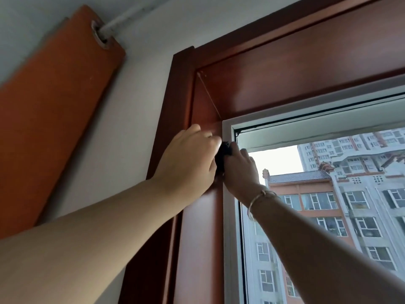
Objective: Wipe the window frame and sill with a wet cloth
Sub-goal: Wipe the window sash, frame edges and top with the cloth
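Head view. Cloth [222, 155]: dark, bunched between my hands, against the window frame [202, 216] near its upper corner. Left hand [188, 159]: fingers curled onto the cloth and frame. Right hand [240, 170]: grips the cloth; bracelet [258, 199] at wrist. Curtain [52, 119]: left of both.

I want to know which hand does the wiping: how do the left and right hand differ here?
The left hand lies on the red-brown wooden frame; the right hand is over the grey inner frame. The right wrist wears a bracelet; the left wrist is bare. The right hand reaches up from lower right, the left from lower left. Both touch the dark cloth between them.
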A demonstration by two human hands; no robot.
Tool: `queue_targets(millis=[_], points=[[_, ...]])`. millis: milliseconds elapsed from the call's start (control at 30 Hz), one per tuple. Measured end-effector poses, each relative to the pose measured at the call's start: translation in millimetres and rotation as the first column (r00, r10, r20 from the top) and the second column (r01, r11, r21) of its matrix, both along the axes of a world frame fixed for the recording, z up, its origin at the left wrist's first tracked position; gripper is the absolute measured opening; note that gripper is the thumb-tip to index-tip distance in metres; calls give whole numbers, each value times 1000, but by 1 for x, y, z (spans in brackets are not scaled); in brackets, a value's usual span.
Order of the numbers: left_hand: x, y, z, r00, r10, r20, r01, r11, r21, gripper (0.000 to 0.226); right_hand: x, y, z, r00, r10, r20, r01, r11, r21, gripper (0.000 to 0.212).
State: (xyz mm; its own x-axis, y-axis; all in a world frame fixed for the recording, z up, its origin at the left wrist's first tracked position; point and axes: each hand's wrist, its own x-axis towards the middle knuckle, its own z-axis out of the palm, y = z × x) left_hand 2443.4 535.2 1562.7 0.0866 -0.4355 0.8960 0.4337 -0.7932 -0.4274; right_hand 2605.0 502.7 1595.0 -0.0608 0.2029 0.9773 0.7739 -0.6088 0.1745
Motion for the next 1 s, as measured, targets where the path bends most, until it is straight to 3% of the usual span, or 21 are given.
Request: queue_targets(millis=[300, 467, 633, 1000], points=[[0, 2, 20, 999, -42, 20, 41, 999, 18, 23, 4, 10, 86, 999, -34, -40, 37, 997, 74, 30], [0, 0, 20, 999, -36, 7, 36, 999, -2, 22, 2, 4, 71, 997, -45, -63, 45, 999, -6, 33], [-3, -3, 17, 999, -28, -29, 28, 999, -20, 21, 7, 1, 27, 997, -72, 39, 73, 997, -23, 37], [-2, 2, 18, 996, -84, -2, 84, 996, 7, 22, 0, 14, 93, 973, -229, -17, 230, 971, 67, 33]])
